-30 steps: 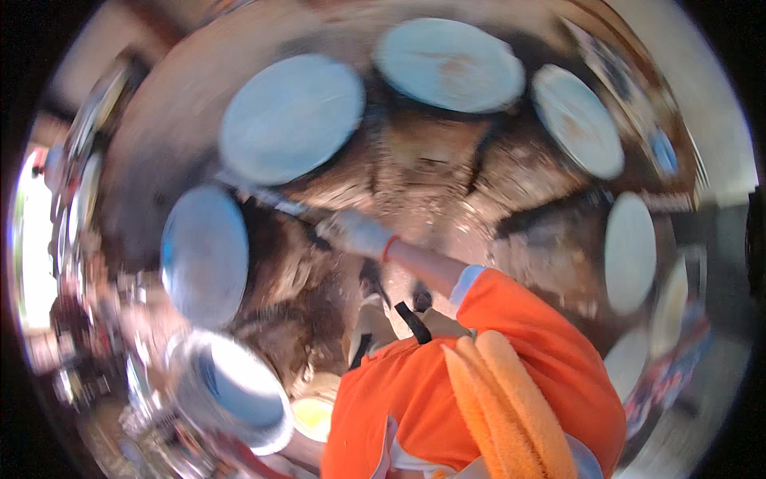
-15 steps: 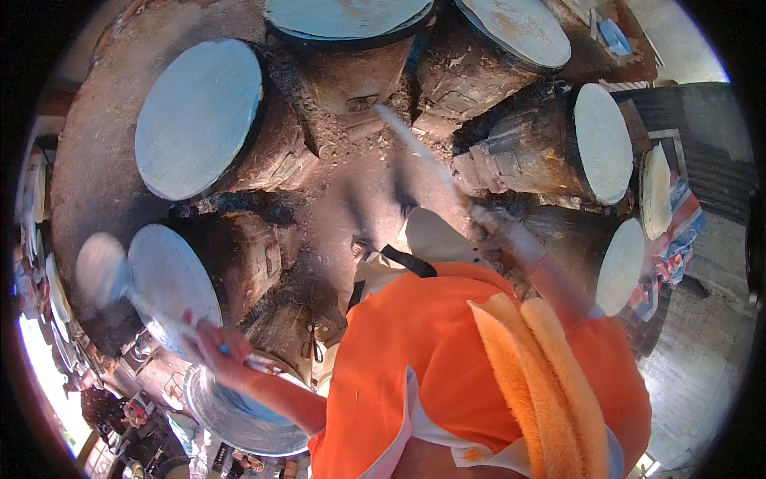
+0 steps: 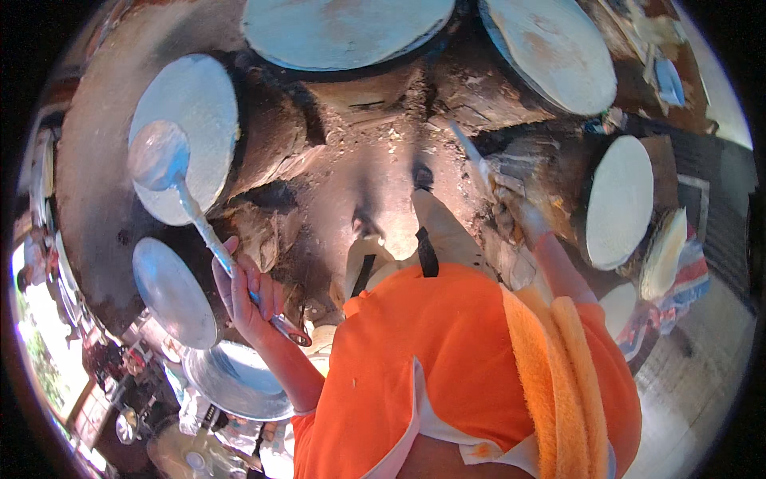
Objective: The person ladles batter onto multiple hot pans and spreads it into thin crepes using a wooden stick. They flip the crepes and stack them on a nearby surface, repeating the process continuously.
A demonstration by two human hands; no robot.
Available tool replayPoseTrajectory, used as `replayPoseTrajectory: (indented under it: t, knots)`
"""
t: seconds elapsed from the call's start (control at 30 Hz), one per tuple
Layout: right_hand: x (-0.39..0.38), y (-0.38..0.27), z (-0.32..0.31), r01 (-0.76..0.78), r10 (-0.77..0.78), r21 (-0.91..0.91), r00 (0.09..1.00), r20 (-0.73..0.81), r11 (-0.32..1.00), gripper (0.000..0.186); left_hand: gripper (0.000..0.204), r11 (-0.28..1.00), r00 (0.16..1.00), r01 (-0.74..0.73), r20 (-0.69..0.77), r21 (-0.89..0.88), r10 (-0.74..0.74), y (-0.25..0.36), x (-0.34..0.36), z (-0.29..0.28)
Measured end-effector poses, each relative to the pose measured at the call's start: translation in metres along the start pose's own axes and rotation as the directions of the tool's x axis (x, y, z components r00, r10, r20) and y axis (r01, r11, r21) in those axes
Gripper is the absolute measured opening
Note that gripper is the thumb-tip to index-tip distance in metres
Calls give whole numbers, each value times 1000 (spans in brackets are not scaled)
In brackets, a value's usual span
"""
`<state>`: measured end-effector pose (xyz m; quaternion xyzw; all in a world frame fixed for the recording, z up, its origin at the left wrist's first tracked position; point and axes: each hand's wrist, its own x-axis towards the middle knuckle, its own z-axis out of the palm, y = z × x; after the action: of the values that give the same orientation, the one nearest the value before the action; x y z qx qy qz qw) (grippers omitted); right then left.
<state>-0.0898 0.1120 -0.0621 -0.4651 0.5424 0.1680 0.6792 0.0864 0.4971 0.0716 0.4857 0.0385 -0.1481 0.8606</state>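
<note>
My left hand (image 3: pixel 247 291) is closed around the handle of a long ladle (image 3: pixel 195 211), whose whitish bowl (image 3: pixel 159 156) hangs over the upper left griddle (image 3: pixel 203 104). That griddle is round and covered with a pale layer. Whether the ladle holds anything, I cannot tell. On the right, my right hand (image 3: pixel 523 219), partly blurred, grips a long, flat, pale-bladed tool like a spatula (image 3: pixel 471 152). Its blade points up and left, away from the griddles' tops. Below the ladle handle sits a smaller-looking round griddle (image 3: pixel 174 291) with a pale surface.
More pale-covered griddles stand around me: far middle (image 3: pixel 347 32), far right (image 3: pixel 550 52) and right (image 3: pixel 620 203), on brown stove bodies. A wide metal basin (image 3: pixel 275 405) is at lower left. A stack of pale round sheets (image 3: pixel 665 254) lies on striped cloth (image 3: pixel 692 279) at right.
The ladle has moved from beside the lower left griddle to over the upper left one. The spatula-like tool now shows less far left. The whole view has shifted.
</note>
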Motion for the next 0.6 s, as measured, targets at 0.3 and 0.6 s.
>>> replayPoseTrajectory:
  t: [0.3, 0.6]
  knots:
    - [29, -52, 142, 73, -12, -196, 956, 295, 978, 37, 31, 998, 996, 70, -54, 0, -70, 12, 34, -33]
    - [-86, -32, 133, 791, -476, -457, 611, 633, 407, 51, 25, 991, 967, 97, -245, 93, -71, 10, 35, -74]
